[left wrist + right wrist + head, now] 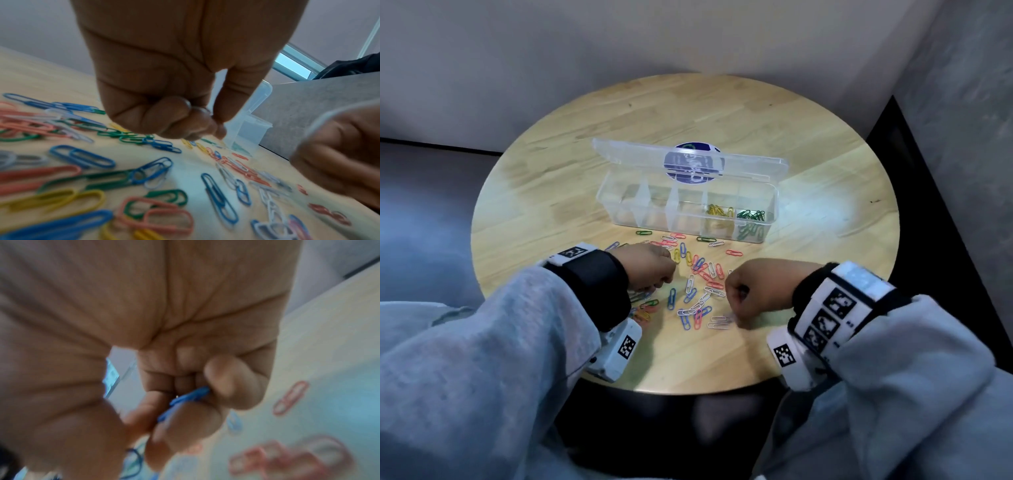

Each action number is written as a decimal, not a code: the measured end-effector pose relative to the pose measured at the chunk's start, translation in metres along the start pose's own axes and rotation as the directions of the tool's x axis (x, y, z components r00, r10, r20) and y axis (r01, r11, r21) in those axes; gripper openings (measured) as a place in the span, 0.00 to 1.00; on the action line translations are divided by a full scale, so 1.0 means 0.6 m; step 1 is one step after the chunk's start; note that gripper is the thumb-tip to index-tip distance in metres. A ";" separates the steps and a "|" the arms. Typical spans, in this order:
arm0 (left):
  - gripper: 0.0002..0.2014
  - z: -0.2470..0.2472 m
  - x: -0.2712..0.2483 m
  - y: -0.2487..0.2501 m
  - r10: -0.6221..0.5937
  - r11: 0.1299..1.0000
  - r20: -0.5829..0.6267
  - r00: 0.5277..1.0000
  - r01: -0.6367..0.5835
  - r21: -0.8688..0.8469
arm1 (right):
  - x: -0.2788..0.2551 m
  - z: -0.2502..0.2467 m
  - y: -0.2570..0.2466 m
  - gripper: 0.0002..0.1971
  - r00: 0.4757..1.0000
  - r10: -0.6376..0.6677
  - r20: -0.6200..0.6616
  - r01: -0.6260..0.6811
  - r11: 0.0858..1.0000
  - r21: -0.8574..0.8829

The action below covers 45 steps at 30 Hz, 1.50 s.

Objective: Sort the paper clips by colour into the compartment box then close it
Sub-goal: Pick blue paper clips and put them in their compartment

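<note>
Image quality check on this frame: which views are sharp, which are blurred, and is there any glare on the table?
Head view: fairly sharp, with pale glare on the round wooden table right of the clear plastic compartment box. Left wrist view: the left hand is reasonably clear; the coloured paper clips smear toward the edges. Right wrist view: heavily blurred; a blue paper clip shows in the right hand.

Clear compartment box (767, 219), yellow clips (719, 210), green clips (751, 216), pale wooden table (808, 144)
</note>
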<state>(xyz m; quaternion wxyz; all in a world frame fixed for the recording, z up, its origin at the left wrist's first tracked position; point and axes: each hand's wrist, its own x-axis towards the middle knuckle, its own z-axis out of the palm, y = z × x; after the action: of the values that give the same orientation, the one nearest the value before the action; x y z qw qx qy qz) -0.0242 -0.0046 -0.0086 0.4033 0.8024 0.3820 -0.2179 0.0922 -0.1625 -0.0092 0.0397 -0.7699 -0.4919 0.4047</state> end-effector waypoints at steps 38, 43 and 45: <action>0.12 0.006 -0.006 0.003 0.010 0.990 0.052 0.999 -0.003 -0.139 | 0.047 0.032 -0.041 0.06 0.993 -0.043 -0.111 0.022 0.982 -0.188; 0.16 -0.003 -0.007 0.006 0.048 0.841 -0.003 0.999 -0.042 -0.540 | 0.049 0.029 -0.042 0.08 0.998 0.018 -0.055 -0.029 0.976 -0.218; 0.17 -0.005 -0.008 0.006 0.048 0.783 -0.028 0.998 -0.055 -0.619 | 0.048 0.023 -0.041 0.06 0.999 0.036 -0.020 -0.039 0.979 -0.200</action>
<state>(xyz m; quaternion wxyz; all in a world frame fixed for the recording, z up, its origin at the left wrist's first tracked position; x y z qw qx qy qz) -0.0241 -0.0055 -0.0018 0.6481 0.6369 0.4124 -0.0654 0.0707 -0.1322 -0.0240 -0.0416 -0.7823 -0.5151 0.3476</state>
